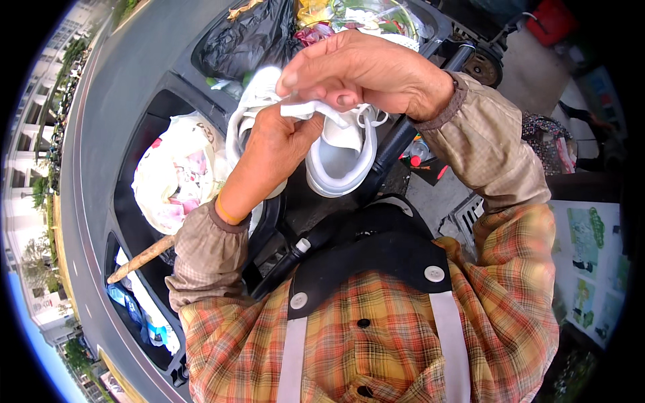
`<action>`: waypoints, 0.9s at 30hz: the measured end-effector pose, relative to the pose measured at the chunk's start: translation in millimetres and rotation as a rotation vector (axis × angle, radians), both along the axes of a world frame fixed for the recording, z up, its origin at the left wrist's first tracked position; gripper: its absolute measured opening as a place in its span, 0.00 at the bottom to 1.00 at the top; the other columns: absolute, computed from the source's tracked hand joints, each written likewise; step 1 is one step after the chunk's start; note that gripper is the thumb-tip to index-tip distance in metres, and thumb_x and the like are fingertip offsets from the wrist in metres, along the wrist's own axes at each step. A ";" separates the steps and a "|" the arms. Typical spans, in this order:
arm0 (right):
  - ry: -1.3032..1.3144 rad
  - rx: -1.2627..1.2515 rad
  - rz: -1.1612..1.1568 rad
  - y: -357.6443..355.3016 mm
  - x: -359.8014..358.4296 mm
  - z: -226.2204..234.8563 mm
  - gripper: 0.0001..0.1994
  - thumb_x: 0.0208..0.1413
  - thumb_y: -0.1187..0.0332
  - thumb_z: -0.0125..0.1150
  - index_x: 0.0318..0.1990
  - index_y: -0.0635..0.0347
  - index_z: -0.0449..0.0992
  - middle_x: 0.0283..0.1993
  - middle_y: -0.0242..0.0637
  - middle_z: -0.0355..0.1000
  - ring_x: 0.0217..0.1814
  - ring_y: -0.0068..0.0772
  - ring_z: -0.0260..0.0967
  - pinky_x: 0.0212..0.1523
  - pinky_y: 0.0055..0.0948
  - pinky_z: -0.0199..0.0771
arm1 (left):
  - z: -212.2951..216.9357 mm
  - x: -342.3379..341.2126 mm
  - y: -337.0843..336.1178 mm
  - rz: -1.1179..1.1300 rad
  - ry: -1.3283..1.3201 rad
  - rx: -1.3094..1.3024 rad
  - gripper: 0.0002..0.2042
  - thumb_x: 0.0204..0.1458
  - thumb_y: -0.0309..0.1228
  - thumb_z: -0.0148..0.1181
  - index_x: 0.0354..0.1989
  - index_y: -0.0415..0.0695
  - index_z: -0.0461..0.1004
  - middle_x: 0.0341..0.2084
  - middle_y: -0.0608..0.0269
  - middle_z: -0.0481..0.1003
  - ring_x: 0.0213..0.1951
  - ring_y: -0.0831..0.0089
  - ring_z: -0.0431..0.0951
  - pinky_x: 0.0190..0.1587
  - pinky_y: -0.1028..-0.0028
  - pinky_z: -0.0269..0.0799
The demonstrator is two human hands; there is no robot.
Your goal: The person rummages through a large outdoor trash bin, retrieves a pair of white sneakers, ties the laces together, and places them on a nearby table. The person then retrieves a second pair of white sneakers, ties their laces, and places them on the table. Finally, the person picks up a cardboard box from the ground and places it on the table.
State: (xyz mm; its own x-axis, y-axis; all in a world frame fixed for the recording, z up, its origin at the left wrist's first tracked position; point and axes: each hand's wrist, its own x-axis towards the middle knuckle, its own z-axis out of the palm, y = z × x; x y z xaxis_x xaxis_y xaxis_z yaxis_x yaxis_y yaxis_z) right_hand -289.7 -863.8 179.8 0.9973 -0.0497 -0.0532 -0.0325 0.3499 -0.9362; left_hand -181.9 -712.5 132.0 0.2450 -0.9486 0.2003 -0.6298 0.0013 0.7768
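Two white shoes are in front of me, their openings toward me. The right one (361, 168) shows its pale lining and a loop of lace. Its mate (259, 91) is partly hidden behind my left hand. My left hand (279, 138) is closed, thumb and fingers pinching a white fabric strip (316, 107) at the shoes; I cannot tell which shoe it belongs to. Just above it, my right hand (369, 70) curls over the same strip with its fingers bent in. Its fingertips are partly hidden.
A dark bin with compartments holds a black plastic bag (252, 43), a white bag (176, 171) and colourful wrappers (376, 17). A wooden stick (142, 258) crosses its near left part. Dark bars (390, 151) run beside the right shoe. A road (101, 201) lies to the left.
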 end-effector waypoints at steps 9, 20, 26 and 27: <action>0.080 -0.950 -0.378 -37.9 -41.6 -75.8 0.20 0.49 0.70 0.59 0.52 0.59 0.68 0.18 0.23 0.60 0.20 0.13 0.53 0.20 0.18 0.54 | 19.0 16.0 6.4 0.156 0.712 -0.005 0.16 0.59 0.39 0.45 0.37 0.37 0.72 0.16 0.74 0.56 0.18 0.87 0.53 0.18 0.85 0.49; -0.170 -0.735 -0.706 -30.6 -22.2 -42.4 0.06 0.53 0.74 0.50 0.36 0.66 0.71 0.22 0.32 0.72 0.21 0.15 0.67 0.22 0.14 0.65 | 46.7 28.3 10.9 0.172 0.623 -0.120 0.18 0.58 0.41 0.44 0.36 0.35 0.71 0.16 0.74 0.57 0.17 0.88 0.54 0.17 0.86 0.49; -0.787 -1.355 -0.692 23.5 -0.6 15.5 0.07 0.42 0.78 0.59 0.30 0.60 0.70 0.21 0.36 0.68 0.19 0.30 0.68 0.20 0.25 0.66 | 63.9 24.6 12.4 0.050 0.491 -0.102 0.19 0.59 0.42 0.44 0.39 0.35 0.73 0.13 0.76 0.58 0.15 0.88 0.53 0.18 0.86 0.49; -0.931 -1.429 -0.678 27.4 -1.1 23.3 0.08 0.40 0.79 0.60 0.31 0.61 0.71 0.22 0.37 0.68 0.19 0.31 0.67 0.20 0.25 0.65 | 60.8 22.8 15.7 0.011 0.569 -0.104 0.19 0.59 0.42 0.44 0.40 0.37 0.73 0.13 0.76 0.57 0.15 0.88 0.52 0.18 0.86 0.49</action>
State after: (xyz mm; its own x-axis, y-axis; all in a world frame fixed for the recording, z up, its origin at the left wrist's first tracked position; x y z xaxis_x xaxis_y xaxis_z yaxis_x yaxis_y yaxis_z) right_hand -290.8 -836.4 203.1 0.4662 0.0853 0.8806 0.4014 -0.9074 -0.1246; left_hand -159.1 -696.8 192.7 0.3514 -0.9277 0.1262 -0.1138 0.0915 0.9893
